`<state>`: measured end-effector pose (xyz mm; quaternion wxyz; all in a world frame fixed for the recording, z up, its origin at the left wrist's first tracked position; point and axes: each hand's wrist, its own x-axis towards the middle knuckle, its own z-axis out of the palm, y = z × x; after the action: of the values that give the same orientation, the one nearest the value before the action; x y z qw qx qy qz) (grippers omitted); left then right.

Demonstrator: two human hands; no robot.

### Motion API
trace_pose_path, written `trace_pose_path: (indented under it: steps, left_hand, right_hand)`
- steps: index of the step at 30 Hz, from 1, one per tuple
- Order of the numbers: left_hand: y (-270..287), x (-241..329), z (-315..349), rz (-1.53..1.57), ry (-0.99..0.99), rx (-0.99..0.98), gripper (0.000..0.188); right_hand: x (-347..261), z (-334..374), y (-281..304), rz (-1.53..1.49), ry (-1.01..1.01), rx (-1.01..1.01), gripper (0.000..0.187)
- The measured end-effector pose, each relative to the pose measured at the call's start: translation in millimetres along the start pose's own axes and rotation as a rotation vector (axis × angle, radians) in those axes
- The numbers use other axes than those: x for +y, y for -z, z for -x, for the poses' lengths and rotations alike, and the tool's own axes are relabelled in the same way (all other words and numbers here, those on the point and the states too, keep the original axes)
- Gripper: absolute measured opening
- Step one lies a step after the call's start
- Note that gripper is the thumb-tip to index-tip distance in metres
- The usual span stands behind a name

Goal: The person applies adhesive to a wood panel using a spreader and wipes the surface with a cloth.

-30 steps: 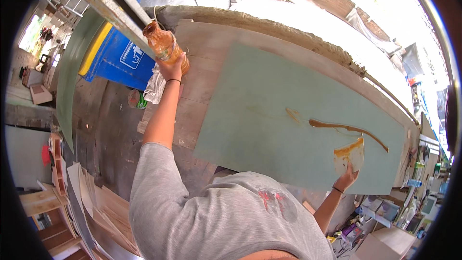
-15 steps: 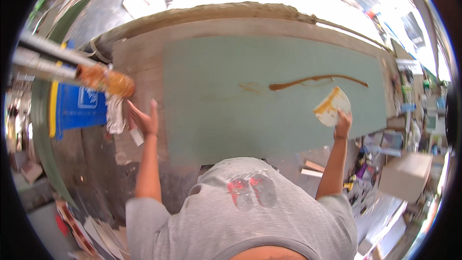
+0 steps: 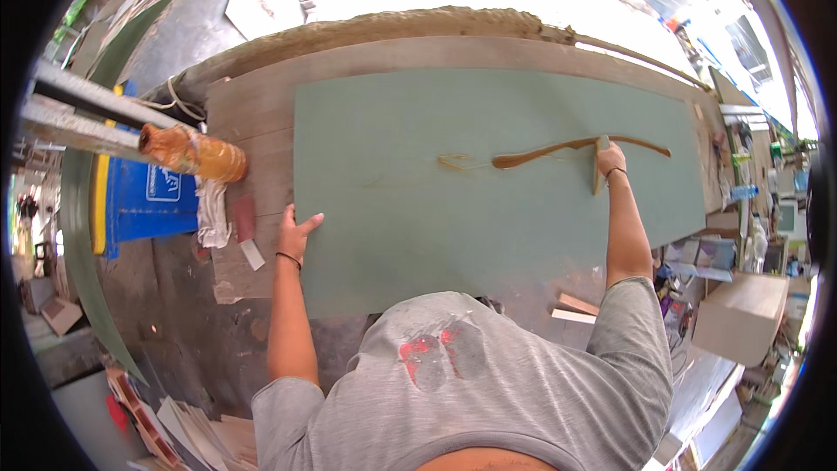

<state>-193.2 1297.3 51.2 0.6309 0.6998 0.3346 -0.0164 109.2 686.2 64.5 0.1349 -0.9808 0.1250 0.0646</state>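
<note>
A green sheet (image 3: 418, 227) lies flat on a wooden table. Across its right half runs a curved streak of amber glue (image 3: 540, 154), with thinner trails to its left. My right hand (image 3: 612, 160) is closed on a thin glue spreader (image 3: 598, 176), seen nearly edge-on and standing at the streak. At the sheet's left edge rests my left hand (image 3: 295, 235), thumb apart from the fingers, holding nothing that I can see.
An orange-brown plastic bottle (image 3: 202, 154) lies tilted at the table's left, above a blue bin (image 3: 148, 201). Beside it are a crumpled white cloth (image 3: 212, 214) and a reddish strip (image 3: 245, 217). A cardboard box (image 3: 741, 318) stands at right.
My right hand has moved up to the glue streak, turning the spreader from face-on to edge-on. My left hand has shifted right and down, onto the sheet's left edge.
</note>
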Motion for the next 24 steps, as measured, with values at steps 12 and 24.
trace_pose_path:
  steps: [12, 24]
  left_hand:
    - [-0.2, 25.3, 28.9, 0.474, -0.114, -0.121, 0.04]
    - [2.6, 12.8, 25.1, 0.354, -0.224, -0.077, 0.043]
  right_hand:
    - [-175.7, 20.3, -47.9, 0.084, 0.212, -0.02, 0.031]
    - [-440.9, 122.3, -93.0, -0.033, 0.535, -0.195, 0.028]
